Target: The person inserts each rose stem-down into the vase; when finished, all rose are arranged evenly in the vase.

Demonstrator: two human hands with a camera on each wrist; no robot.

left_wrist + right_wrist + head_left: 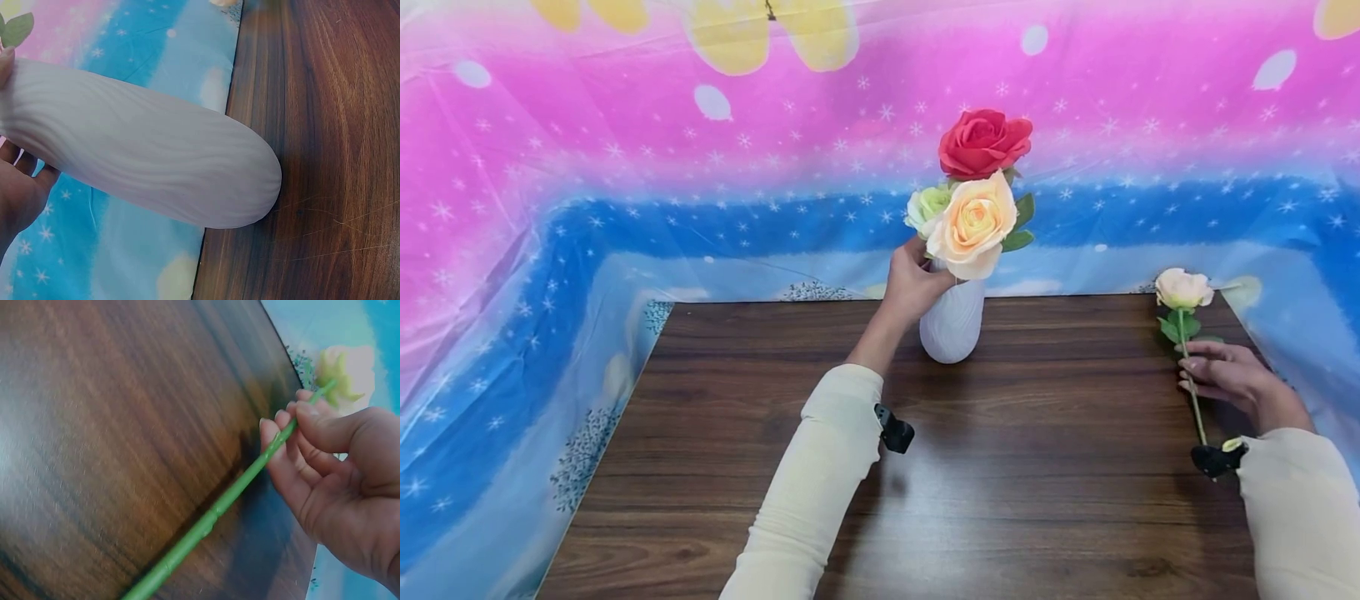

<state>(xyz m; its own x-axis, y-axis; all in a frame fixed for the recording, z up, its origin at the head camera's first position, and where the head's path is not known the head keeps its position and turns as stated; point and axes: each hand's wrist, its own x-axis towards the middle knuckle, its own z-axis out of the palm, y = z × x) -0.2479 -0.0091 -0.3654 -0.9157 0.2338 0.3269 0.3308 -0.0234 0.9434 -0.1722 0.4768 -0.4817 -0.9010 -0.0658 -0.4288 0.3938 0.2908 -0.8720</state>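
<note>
Near the table's back edge, my left hand [917, 281] grips a white vase [952, 327] around its neck. Wavy ridges run along the vase body [156, 150] in the left wrist view. Out of its mouth rise a red rose [985, 143], a peach rose [973, 221] and a pale green flower [927, 207]. At the right side, my right hand [1236, 379] pinches the green stem [219, 506] of a pale cream rose [1183, 289] between thumb and fingers. That rose's head points toward the back, and its stem end comes toward the wrist.
A dark wooden table [1037, 500] lies under both hands. Behind it and along its sides hangs a pink and blue cloth [820, 225] with snowflakes. Black wrist cameras [895, 429] sit on both sleeves.
</note>
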